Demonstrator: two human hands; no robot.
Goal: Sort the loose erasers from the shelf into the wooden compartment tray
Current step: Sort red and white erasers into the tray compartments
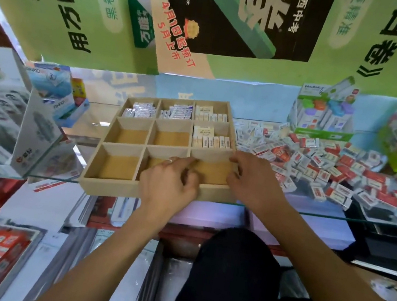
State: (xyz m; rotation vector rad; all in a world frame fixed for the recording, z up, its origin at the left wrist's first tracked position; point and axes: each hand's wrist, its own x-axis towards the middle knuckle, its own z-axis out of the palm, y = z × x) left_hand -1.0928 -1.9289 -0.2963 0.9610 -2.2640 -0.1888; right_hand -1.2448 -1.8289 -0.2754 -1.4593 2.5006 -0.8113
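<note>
Both hands sit over the wooden tray (pixel 117 189): left hand (pixel 169 182) and right hand (pixel 253 178) at its near-right compartment, fingers curled, honestly can't tell if they're gripping anything. Loose erasers (pixel 321 165) piled right of it.

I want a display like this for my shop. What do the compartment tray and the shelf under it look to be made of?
The compartment tray looks like pale unfinished wood or plywood: matte, light tan walls, with darker, cork-like brown floors in the empty cells. The shelf looks like clear glass: a greenish front edge shows, and the goods below are visible through it.

Stationery shop: boxed stock (pixel 325 113), glass shelf (pixel 338 216)
</note>
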